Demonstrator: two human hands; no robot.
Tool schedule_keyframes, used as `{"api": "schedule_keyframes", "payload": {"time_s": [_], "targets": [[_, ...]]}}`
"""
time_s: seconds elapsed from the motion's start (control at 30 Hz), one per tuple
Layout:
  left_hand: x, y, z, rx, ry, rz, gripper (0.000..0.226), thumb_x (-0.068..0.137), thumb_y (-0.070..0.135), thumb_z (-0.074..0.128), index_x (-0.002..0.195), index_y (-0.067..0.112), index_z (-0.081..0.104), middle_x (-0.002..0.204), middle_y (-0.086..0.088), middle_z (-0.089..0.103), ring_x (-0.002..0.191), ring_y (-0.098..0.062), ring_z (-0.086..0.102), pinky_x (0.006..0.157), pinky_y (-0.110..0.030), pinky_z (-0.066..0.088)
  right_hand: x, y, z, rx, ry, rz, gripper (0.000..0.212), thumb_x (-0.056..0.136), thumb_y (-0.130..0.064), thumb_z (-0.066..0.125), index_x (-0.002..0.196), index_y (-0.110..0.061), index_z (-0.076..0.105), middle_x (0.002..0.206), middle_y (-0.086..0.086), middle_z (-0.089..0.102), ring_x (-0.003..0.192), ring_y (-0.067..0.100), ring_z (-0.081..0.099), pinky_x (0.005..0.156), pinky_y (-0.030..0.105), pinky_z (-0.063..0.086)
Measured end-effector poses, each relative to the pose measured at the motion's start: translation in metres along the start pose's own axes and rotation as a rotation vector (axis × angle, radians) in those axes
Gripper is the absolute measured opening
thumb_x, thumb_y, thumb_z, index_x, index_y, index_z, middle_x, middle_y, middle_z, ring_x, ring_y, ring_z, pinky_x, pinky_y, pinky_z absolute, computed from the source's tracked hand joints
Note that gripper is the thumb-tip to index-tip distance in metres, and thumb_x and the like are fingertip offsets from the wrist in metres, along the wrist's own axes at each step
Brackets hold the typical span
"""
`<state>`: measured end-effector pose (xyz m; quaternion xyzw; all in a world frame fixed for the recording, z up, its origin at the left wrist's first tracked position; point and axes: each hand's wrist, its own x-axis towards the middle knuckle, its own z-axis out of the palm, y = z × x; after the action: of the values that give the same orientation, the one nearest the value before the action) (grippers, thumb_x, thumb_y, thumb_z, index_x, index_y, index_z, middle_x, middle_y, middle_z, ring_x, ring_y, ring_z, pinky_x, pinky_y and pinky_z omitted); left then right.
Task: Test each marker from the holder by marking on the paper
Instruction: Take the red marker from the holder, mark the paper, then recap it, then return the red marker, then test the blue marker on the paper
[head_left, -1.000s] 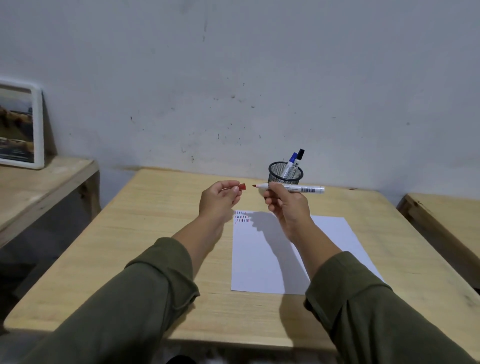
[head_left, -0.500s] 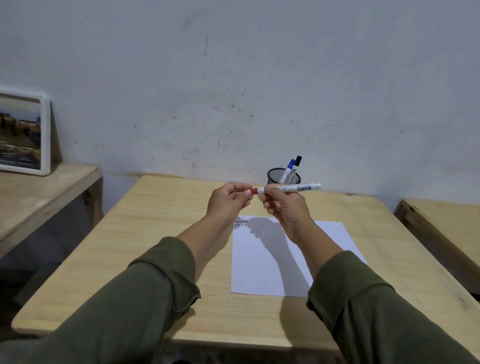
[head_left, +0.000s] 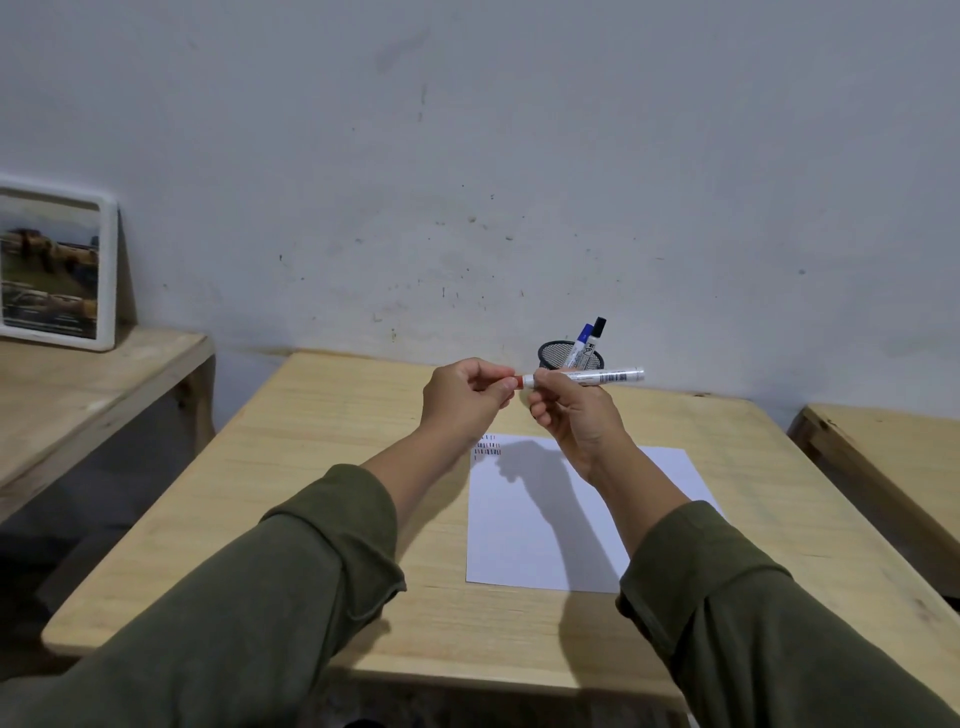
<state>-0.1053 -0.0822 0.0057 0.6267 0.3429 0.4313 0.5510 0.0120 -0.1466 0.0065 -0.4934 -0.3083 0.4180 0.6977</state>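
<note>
My right hand (head_left: 574, 415) holds a white-bodied red marker (head_left: 610, 375) level above the table, tip end pointing left. My left hand (head_left: 465, 397) pinches the red cap (head_left: 514, 383), which sits on the marker's tip end. Behind the hands stands a black mesh holder (head_left: 558, 354) with a blue-capped marker (head_left: 582, 342) and a black-capped marker (head_left: 596, 336) leaning in it. A white sheet of paper (head_left: 540, 535) lies on the table below my hands, with rows of short red, blue and black strokes (head_left: 487, 448) at its top left corner.
The wooden table (head_left: 311, 493) stands against a grey wall. A lower wooden bench at the left carries a framed picture (head_left: 54, 265) leaning on the wall. Another wooden bench (head_left: 883, 457) sits at the right.
My left hand brought the red cap rightward onto the marker's tip; a second ago cap and tip were apart. Both hands rose slightly.
</note>
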Motion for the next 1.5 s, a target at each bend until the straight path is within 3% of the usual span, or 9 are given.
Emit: {"api": "schedule_keyframes", "payload": {"time_s": [0.23, 0.5, 0.67, 0.87, 1.0, 1.1, 1.2, 1.37, 1.5], "targets": [[0.002, -0.004, -0.015, -0.021, -0.038, 0.002, 0.019, 0.083, 0.002, 0.063, 0.077, 0.020, 0.065, 0.079, 0.002, 0.068, 0.075, -0.013, 0.064, 0.091, -0.033, 0.053, -0.007, -0.004, 0.005, -0.121, -0.066, -0.023, 0.012, 0.086, -0.007, 0.063, 0.095, -0.001, 0.063, 0.070, 0.006, 0.062, 0.056, 0.012, 0.057, 0.051, 0.018, 0.045], [0.028, 0.019, -0.028, -0.033, 0.001, 0.070, 0.027, 0.087, 0.000, 0.056, 0.077, 0.024, 0.062, 0.081, 0.003, 0.065, 0.083, -0.018, 0.055, 0.087, -0.034, 0.047, -0.008, -0.029, -0.007, 0.081, -0.004, 0.004, 0.017, 0.087, -0.019, 0.062, 0.097, -0.006, 0.062, 0.074, 0.008, 0.066, 0.062, 0.017, 0.064, 0.061, 0.022, 0.055], [0.048, 0.048, -0.009, -0.032, -0.077, 0.109, 0.029, 0.090, 0.005, 0.053, 0.081, 0.031, 0.064, 0.084, 0.004, 0.065, 0.087, -0.017, 0.051, 0.084, -0.031, 0.046, -0.001, -0.046, -0.016, -0.207, -0.049, -0.001, 0.030, 0.087, -0.016, 0.063, 0.108, 0.006, 0.061, 0.081, 0.011, 0.065, 0.066, 0.018, 0.064, 0.061, 0.024, 0.053], [0.075, 0.072, 0.035, -0.077, -0.167, 0.177, 0.028, 0.091, 0.009, 0.052, 0.101, 0.032, 0.062, 0.086, 0.009, 0.068, 0.091, -0.010, 0.060, 0.093, -0.029, 0.045, 0.024, -0.071, -0.023, -0.549, -0.062, -0.105, 0.012, 0.090, -0.017, 0.060, 0.101, -0.017, 0.066, 0.083, -0.001, 0.068, 0.064, -0.004, 0.060, 0.060, 0.015, 0.043], [0.096, 0.048, 0.050, 0.067, -0.104, 0.147, 0.035, 0.092, 0.021, 0.050, 0.127, 0.026, 0.052, 0.111, 0.003, 0.064, 0.108, -0.012, 0.058, 0.098, -0.032, 0.044, 0.053, -0.079, -0.040, -0.619, 0.107, -0.175, 0.007, 0.085, -0.009, 0.064, 0.085, -0.015, 0.061, 0.088, 0.011, 0.065, 0.067, 0.013, 0.055, 0.050, 0.010, 0.042], [0.106, 0.014, 0.052, 0.343, -0.120, 0.116, 0.051, 0.088, 0.026, 0.058, 0.136, 0.021, 0.043, 0.135, -0.001, 0.054, 0.123, -0.016, 0.050, 0.107, -0.033, 0.038, 0.079, -0.076, -0.054, -0.707, 0.302, -0.230, 0.008, 0.083, -0.017, 0.066, 0.087, -0.017, 0.060, 0.092, 0.008, 0.067, 0.080, 0.019, 0.060, 0.069, 0.027, 0.052], [0.111, -0.013, 0.058, 0.497, -0.203, 0.026, 0.069, 0.083, 0.040, 0.063, 0.142, 0.022, 0.034, 0.149, 0.000, 0.039, 0.136, -0.018, 0.037, 0.112, -0.036, 0.032, 0.097, -0.067, -0.058, -0.707, 0.350, -0.248, 0.011, 0.081, -0.020, 0.067, 0.081, -0.023, 0.057, 0.084, 0.001, 0.063, 0.087, 0.026, 0.063, 0.086, 0.048, 0.054], [0.114, -0.029, 0.071, 0.489, -0.300, -0.041, 0.078, 0.083, 0.048, 0.059, 0.147, 0.022, 0.022, 0.156, 0.000, 0.026, 0.143, -0.019, 0.024, 0.113, -0.033, 0.023, 0.113, -0.046, -0.058, -0.837, 0.418, -0.272, 0.015, 0.081, -0.022, 0.067, 0.088, -0.016, 0.056, 0.068, -0.006, 0.055, 0.075, 0.020, 0.058, 0.074, 0.029, 0.047], [0.116, -0.036, 0.075, 0.516, -0.343, -0.049, 0.076, 0.084, 0.047, 0.058, 0.147, 0.025, 0.022, 0.155, -0.002, 0.027, 0.143, -0.020, 0.023, 0.113, -0.030, 0.022, 0.115, -0.030, -0.063, -0.951, 0.412, -0.243, 0.017, 0.082, -0.026, 0.067, 0.090, -0.013, 0.060, 0.074, -0.003, 0.058, 0.080, 0.019, 0.057, 0.071, 0.024, 0.036]]}}
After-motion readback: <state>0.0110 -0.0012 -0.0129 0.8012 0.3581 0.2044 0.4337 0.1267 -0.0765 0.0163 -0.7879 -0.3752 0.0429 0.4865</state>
